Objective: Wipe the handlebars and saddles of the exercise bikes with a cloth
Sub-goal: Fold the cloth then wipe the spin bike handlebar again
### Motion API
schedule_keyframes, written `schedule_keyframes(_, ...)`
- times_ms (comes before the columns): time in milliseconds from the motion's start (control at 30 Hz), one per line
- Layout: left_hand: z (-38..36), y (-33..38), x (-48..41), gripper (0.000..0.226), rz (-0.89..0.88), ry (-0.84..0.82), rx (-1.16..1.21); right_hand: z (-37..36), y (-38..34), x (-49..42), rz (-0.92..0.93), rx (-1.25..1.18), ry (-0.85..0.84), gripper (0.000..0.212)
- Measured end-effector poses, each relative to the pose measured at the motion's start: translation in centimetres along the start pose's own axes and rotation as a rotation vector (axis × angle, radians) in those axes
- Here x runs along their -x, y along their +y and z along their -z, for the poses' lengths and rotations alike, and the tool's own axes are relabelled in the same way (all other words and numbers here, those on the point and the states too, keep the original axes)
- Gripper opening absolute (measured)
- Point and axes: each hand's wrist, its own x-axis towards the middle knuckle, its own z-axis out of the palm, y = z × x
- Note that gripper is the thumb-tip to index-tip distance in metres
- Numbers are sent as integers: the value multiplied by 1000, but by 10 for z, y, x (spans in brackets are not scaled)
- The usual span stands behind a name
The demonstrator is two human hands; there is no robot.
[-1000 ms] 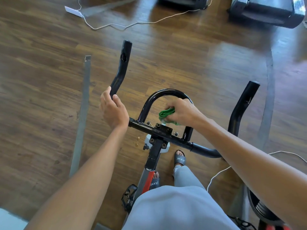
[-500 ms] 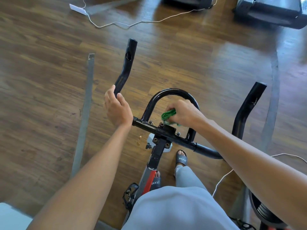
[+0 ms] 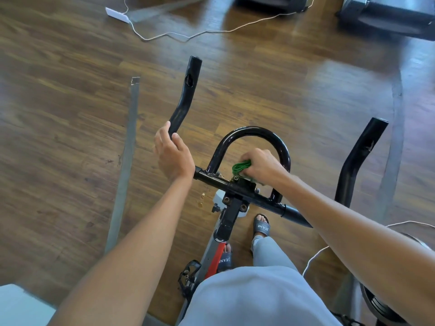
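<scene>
A: What lies nearest the wearer?

B: Grey trousers [image 3: 254,300] fill the bottom edge, with two dark slides [image 3: 261,227] below on the wood floor [image 3: 70,137], either side of the bike's red-and-grey frame [image 3: 217,252]. A pedal [image 3: 188,274] sits just left of the nearer foot.

A: And the hands?

B: The left hand [image 3: 173,155] grips the left horn of the black handlebars [image 3: 249,134] at its bend, fingers and thumb wrapped round the tube. The horn rises on past the fingertips, away from the wearer. The right hand [image 3: 261,164] is curled round a green cloth [image 3: 241,168], bunched in the fist, with a tuft showing at the thumb side.

A: Where is the cloth against the bike?

B: Inside the centre loop, pressed down at the clamp where the crossbar meets the stem, directly under the right fingers. The loop arches beyond the knuckles. The right horn stands well off to the right of that hand, untouched.

A: Farther out?

B: A grey strip [image 3: 124,165] runs along the floor left of the left hand. Beyond the fingertips a white cable [image 3: 188,35] trails across the boards to a small white block [image 3: 117,14], and dark machine bases [image 3: 386,17] sit at the top edge.
</scene>
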Motion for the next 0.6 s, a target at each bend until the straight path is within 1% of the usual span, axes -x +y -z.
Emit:
schedule_keyframes(33,0,0,1,38,-9,-10,3,0,2,3,-22,-57,70,18)
schedule_keyframes(100,1,-1,-1,37,-7,-31,3,8,-4,9,20,-218,218,22)
schedule_keyframes(133,1,-1,-1,37,-3,-52,-7,13,-8,14,42,-326,252,21)
schedule_keyframes(167,2,-2,-3,37,5,-69,-17,17,-14,20,49,-479,244,20)
schedule_keyframes(200,6,1,-2,38,35,-76,-12,19,-20,24,25,-686,180,22)
schedule_keyframes(267,15,14,5,39,128,-58,74,27,-32,33,-100,-1107,-51,33)
schedule_keyframes(300,22,24,11,39,150,-55,152,29,-36,36,-142,-1231,-167,37)
schedule_keyframes(333,31,35,20,41,155,-75,261,27,-41,38,-144,-1291,-262,37)
schedule_keyframes(367,43,47,29,44,167,-131,393,22,-46,40,-135,-1301,-305,32)
schedule_keyframes(400,54,57,38,50,212,-220,532,16,-52,41,-134,-1294,-303,25)
schedule_keyframes(433,61,65,45,57,296,-338,665,11,-55,42,-151,-1317,-273,20)
schedule_keyframes(500,71,69,53,61,499,-529,921,1,-65,41,-194,-1398,-265,19)
schedule_keyframes(567,74,67,54,67,671,-620,1152,-5,-76,39,-211,-1463,-307,24)
schedule_keyframes(600,75,66,53,69,739,-622,1240,-6,-82,37,-210,-1470,-329,25)
